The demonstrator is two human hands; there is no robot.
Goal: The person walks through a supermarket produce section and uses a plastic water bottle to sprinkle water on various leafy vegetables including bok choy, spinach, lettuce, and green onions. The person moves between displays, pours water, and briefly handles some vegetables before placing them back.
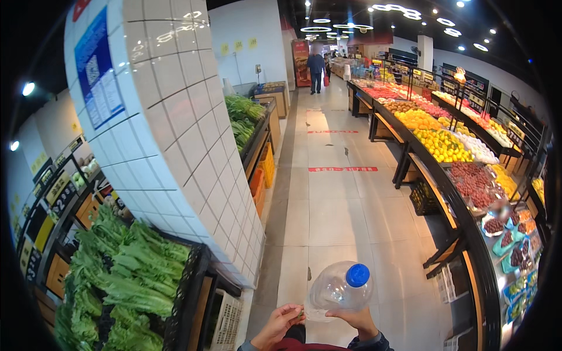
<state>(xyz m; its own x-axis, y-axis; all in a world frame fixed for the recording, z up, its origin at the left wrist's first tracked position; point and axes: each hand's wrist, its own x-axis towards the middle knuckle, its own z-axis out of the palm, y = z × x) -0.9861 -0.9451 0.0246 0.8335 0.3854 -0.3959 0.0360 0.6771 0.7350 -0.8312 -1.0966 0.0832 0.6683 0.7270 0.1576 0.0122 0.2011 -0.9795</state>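
Note:
A large clear plastic bottle (327,287) with a blue screw cap (358,275) tilts in front of me over the aisle floor. My right hand (358,324) grips it from below, the thumb lying along its near side. Just left of the bottle is my left hand (281,322), its thumb and fingertips pinched together. A small greenish thing (300,314) shows between those fingertips, too small to identify. Whether the left fingertips touch the bottle is unclear. Through the plastic I see no clear contents.
A white-tiled pillar (189,123) rises at left, behind leafy lettuce (140,272) in a black crate. Along the right runs a fruit stand (476,263) with grapes (476,184) and yellow citrus (441,145). Down the tiled aisle (333,210), a person (315,68) is upright near a red cabinet (301,63).

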